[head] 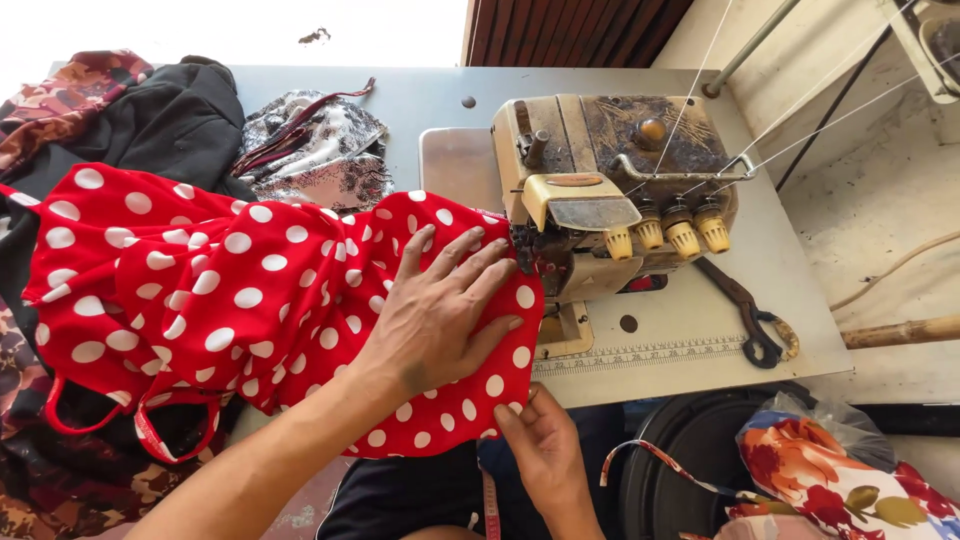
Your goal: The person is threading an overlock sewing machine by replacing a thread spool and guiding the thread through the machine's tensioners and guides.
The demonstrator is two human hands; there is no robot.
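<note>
A red cloth with white dots lies spread over the grey sewing table and runs up to the worn overlock sewing machine. My left hand rests flat on the cloth with fingers spread, fingertips close to the machine's needle area. My right hand pinches the cloth's lower edge at the table's front, thumb on top.
Black scissors lie right of the machine. A black garment, a grey patterned cloth and brown printed fabric are piled at the back left. A bag of floral fabric sits lower right. Threads run up from the machine.
</note>
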